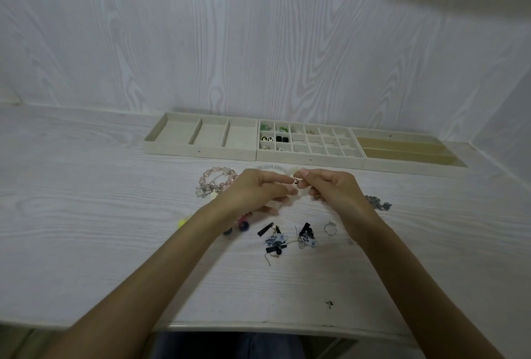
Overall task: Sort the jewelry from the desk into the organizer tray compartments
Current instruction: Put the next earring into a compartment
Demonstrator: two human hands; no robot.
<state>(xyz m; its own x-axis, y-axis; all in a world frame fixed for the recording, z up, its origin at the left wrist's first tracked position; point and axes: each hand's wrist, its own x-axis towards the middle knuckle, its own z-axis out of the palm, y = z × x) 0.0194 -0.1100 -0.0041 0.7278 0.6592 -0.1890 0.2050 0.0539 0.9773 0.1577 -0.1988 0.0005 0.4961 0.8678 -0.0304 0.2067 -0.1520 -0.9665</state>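
Over the middle of the desk my left hand (258,190) and my right hand (334,190) meet and pinch a small rose-gold earring (297,182) between their fingertips. Behind them, against the wall, stands the beige organizer tray (311,159) with many small compartments; its left compartments hold green, black and metal earrings. Loose on the desk lie a pink bead bracelet (218,179), a white bead bracelet (270,168), two blue-and-white fan earrings (277,241) (307,236), a silver ring (330,228) and a dark chain (377,203).
A three-compartment tray (201,150) stands left of the organizer and a tray with long tan slots (413,163) to its right. Yellow and pink-blue pieces (241,222) lie partly hidden under my left forearm. A tiny dark piece (329,303) lies near the desk's front edge.
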